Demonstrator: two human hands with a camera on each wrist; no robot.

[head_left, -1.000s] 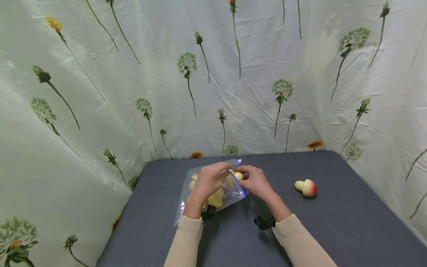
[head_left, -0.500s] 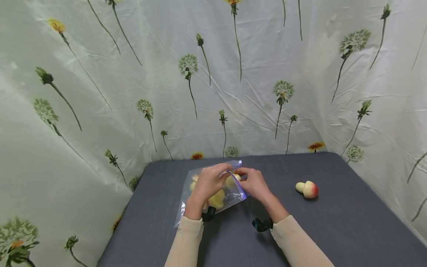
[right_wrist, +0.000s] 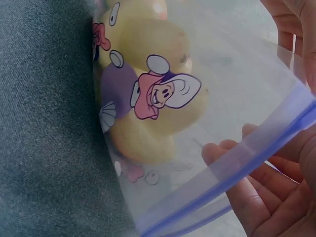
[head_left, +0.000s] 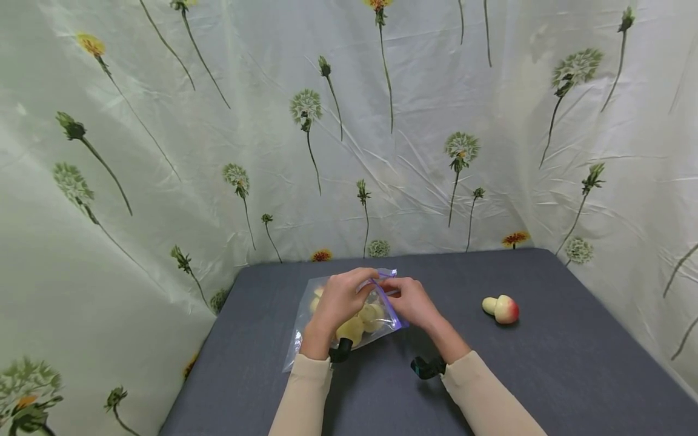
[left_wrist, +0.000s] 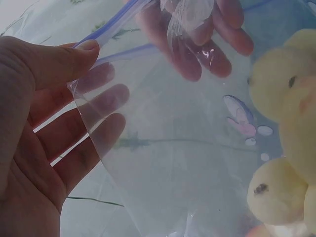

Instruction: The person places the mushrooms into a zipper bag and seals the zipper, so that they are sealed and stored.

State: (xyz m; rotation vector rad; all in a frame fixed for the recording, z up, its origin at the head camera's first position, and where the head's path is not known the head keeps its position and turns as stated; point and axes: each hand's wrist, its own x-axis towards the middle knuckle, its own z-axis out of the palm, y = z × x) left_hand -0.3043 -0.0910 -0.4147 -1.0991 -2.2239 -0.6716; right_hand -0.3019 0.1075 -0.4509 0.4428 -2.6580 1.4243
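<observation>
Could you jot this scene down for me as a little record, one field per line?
Container: clear zip bag with cartoon figures, its purple seal open
Contents: several pale yellow pieces; exact count hidden
Left hand: pinches the bag's edge at the seal
Right hand: fingers in the bag's mouth
Outside the bag: one red-capped mushroom shape, lying to the right
Surface: dark grey table
Backdrop: dandelion-print sheet
</observation>
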